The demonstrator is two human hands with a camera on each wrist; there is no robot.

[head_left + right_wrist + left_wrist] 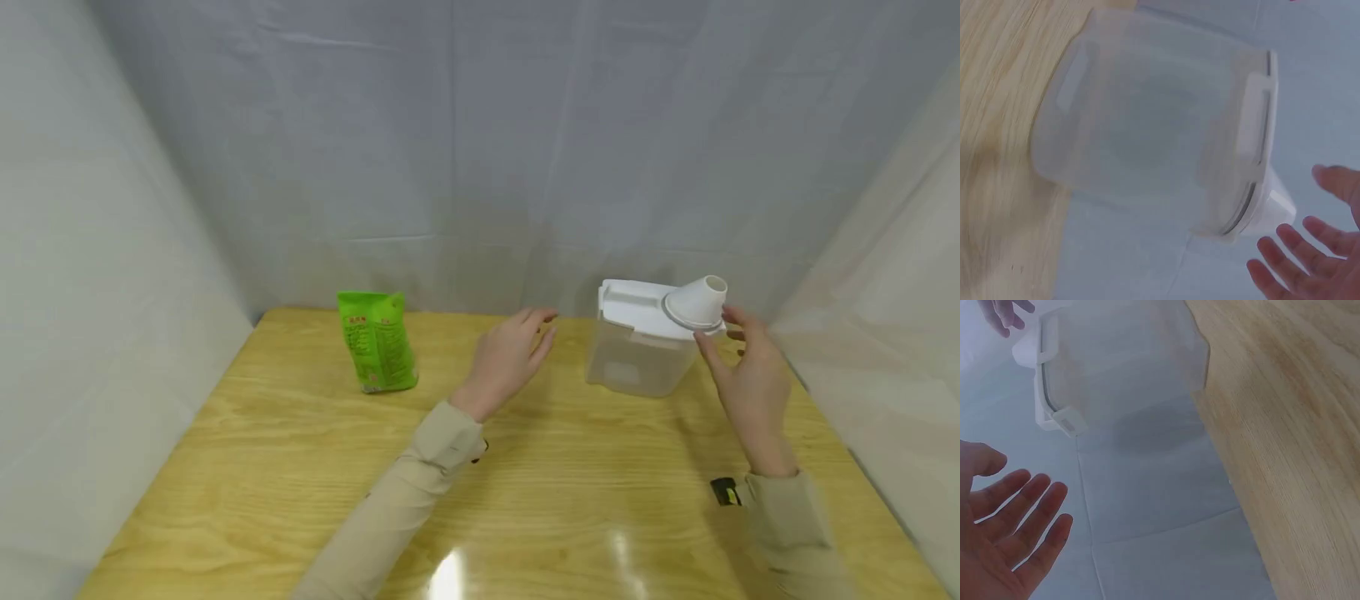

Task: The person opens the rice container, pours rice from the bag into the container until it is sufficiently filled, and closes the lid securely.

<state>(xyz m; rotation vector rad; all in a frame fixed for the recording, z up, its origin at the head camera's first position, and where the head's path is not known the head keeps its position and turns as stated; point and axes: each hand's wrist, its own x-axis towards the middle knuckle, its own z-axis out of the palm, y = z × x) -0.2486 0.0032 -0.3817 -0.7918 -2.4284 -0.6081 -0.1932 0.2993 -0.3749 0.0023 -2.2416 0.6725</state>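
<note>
A translucent plastic storage container (pixel 637 358) with a white lid (pixel 637 308) stands upright at the back right of the table. On the lid's right end sits a white cone-shaped cap (pixel 701 302). My right hand (pixel 753 387) is beside that cap, thumb and fingers spread around its right side; in the right wrist view the fingers (pixel 1300 250) look apart from it. My left hand (pixel 506 358) hovers left of the container, its fingers loosely bent and holding nothing. The left wrist view shows the left palm (pixel 997 550) with a gap between it and the container (pixel 1122 356).
A bright green printed bag (pixel 378 343) stands at the back left of the wooden table (pixel 300 483). Grey cloth (pixel 450 150) hangs behind the table, and white cloth (pixel 90 292) closes off both sides.
</note>
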